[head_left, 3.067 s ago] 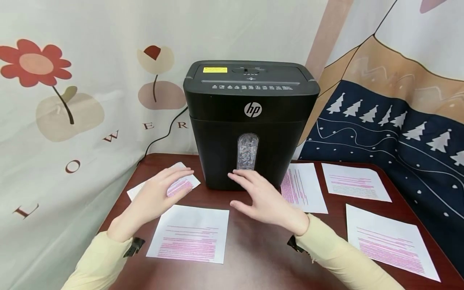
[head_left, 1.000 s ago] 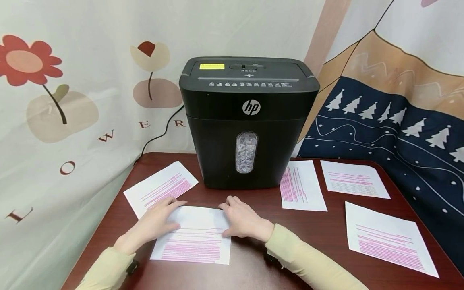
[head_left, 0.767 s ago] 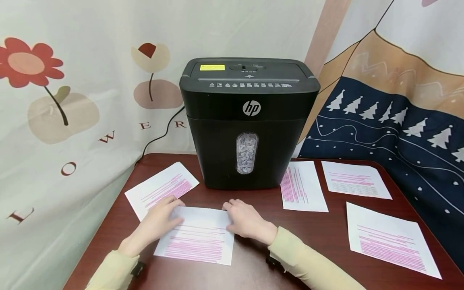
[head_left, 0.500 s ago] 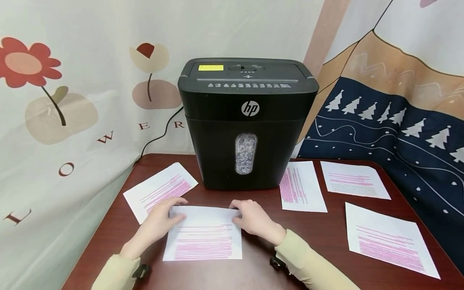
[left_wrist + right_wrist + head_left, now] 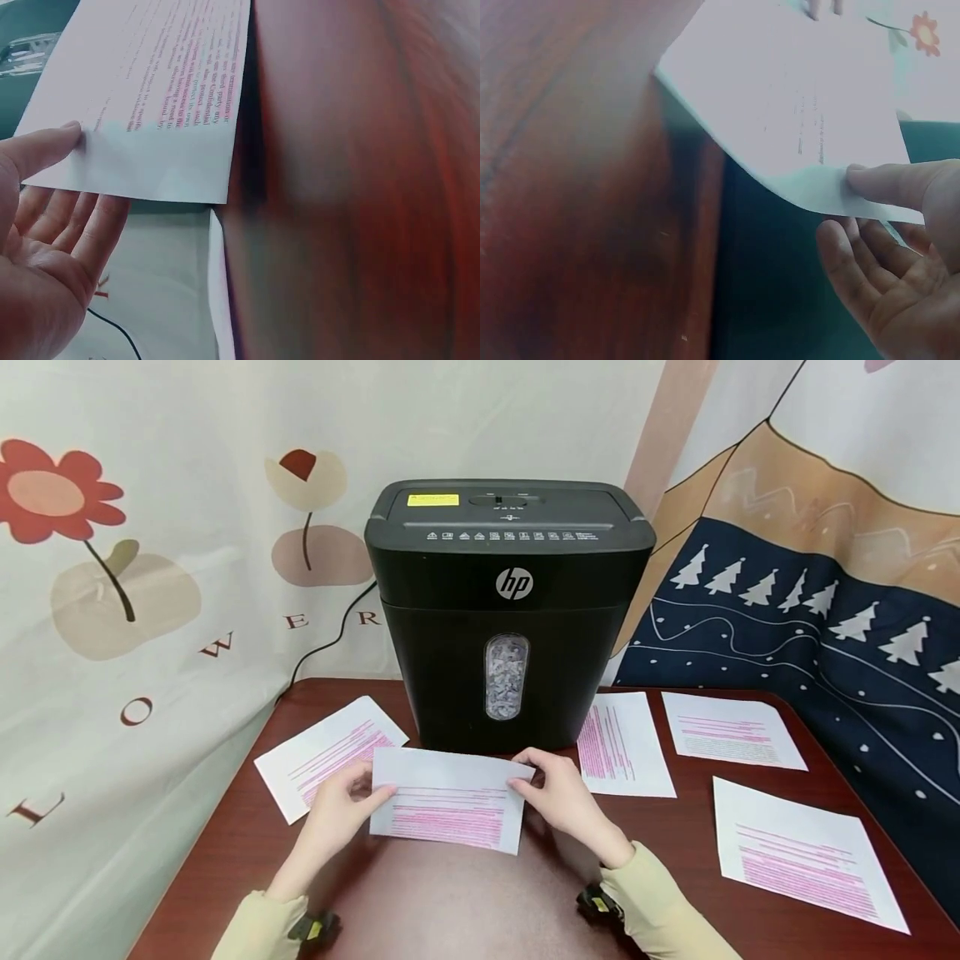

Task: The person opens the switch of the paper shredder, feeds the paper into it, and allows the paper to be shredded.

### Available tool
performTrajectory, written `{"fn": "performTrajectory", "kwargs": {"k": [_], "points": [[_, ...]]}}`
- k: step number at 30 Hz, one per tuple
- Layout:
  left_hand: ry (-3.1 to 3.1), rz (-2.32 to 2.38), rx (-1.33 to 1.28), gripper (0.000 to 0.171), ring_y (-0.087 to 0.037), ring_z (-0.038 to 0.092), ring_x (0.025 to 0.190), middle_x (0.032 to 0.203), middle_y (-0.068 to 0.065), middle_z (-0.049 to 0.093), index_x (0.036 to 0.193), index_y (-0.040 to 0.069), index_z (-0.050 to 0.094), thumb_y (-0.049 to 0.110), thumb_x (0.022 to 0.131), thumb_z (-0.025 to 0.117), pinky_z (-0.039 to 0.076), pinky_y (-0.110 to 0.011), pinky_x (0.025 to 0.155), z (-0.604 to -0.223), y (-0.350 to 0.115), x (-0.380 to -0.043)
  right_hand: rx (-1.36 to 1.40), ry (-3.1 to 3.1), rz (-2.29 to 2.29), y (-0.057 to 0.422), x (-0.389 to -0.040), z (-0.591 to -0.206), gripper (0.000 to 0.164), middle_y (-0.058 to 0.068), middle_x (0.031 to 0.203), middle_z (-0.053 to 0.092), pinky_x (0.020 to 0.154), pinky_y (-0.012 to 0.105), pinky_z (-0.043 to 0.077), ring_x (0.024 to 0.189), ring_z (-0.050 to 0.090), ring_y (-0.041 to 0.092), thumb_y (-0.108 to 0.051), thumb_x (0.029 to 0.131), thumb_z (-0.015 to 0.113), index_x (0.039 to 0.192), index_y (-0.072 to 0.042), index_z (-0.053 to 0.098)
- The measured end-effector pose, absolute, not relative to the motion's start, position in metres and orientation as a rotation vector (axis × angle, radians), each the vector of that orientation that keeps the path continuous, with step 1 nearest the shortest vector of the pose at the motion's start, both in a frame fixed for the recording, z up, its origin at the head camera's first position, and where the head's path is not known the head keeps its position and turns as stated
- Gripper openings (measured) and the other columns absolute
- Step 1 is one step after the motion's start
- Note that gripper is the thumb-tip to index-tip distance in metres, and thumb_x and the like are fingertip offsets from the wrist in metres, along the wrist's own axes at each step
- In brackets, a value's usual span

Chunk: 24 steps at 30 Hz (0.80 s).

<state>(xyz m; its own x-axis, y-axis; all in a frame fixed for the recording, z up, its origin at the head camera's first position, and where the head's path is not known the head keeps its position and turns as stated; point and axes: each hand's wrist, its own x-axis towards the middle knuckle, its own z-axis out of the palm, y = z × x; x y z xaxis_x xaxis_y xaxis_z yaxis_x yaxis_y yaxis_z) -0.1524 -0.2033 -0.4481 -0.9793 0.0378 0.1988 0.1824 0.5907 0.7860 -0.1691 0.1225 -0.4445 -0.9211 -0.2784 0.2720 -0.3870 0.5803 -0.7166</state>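
A white sheet of paper [image 5: 447, 802] with pink-marked lines is held up, tilted, in front of the black paper shredder [image 5: 450, 668]. My left hand [image 5: 333, 810] pinches its left edge, thumb on the printed face and fingers behind, as the left wrist view shows on the same sheet [image 5: 150, 157]. At the other side my right hand [image 5: 562, 793] pinches the right edge near the top corner. In the right wrist view the sheet [image 5: 780, 112] bows slightly below the right thumb. The shredder's window shows shredded paper inside.
Another marked sheet [image 5: 330, 756] lies behind my left hand. To the right of the shredder lie three more: one beside it [image 5: 626, 747], one at the back [image 5: 731, 731], one nearer [image 5: 810, 860]. A black cord [image 5: 330, 647] runs down the left. Printed curtains [image 5: 187, 485] stand behind the brown table [image 5: 435, 918].
Both hands came down to the front sheet, slid it right along the table, then raised it toward the shredder. The other sheets and the shredder stayed where they were.
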Motion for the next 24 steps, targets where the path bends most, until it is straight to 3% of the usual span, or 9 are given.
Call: {"fn": "performTrajectory", "kwargs": {"k": [5,12,19,24], "points": [[-2.596,-1.417,-0.201,0.012,0.007,0.067,0.079,0.089,-0.010,0.078,0.090,0.005,0.073,0.014,0.093,0.080,0.058,-0.015,0.077,-0.439,-0.192,-0.152,0.513,-2.571,1.348,0.132,-0.167,-0.436,0.016,0.007,0.092,0.075,0.066,0.019,0.050,0.071,0.055,0.001,-0.008,0.093,0.078,0.109,-0.008,0.074],[-2.513,-1.504,-0.164,0.009,0.007,0.066,0.081,0.094,-0.014,0.078,0.098,0.004,0.076,0.012,0.097,0.076,0.055,-0.010,0.076,-0.428,-0.176,-0.153,0.446,-2.424,1.447,0.141,-0.165,-0.427,0.016,0.014,0.098,0.077,0.067,0.017,0.052,0.076,0.056,0.001,-0.004,0.094,0.076,0.110,-0.005,0.075],[-2.350,-1.500,-0.198,0.016,0.002,0.055,0.071,0.076,-0.005,0.065,0.080,0.009,0.070,0.009,0.095,0.076,0.047,-0.011,0.066,-0.420,-0.159,-0.156,0.385,-2.337,1.423,0.150,-0.162,-0.417,0.018,0.015,0.103,0.078,0.065,0.021,0.054,0.078,0.062,0.005,0.000,0.093,0.075,0.110,-0.005,0.076],[-2.209,-1.454,-0.322,0.013,0.006,0.060,0.082,0.089,-0.006,0.076,0.091,0.011,0.080,-0.002,0.091,0.077,0.051,-0.008,0.076,-0.418,-0.151,-0.156,0.345,-2.273,1.371,0.153,-0.160,-0.412,0.020,0.012,0.105,0.080,0.076,0.018,0.059,0.087,0.069,0.005,0.002,0.092,0.075,0.110,-0.007,0.077]]}}
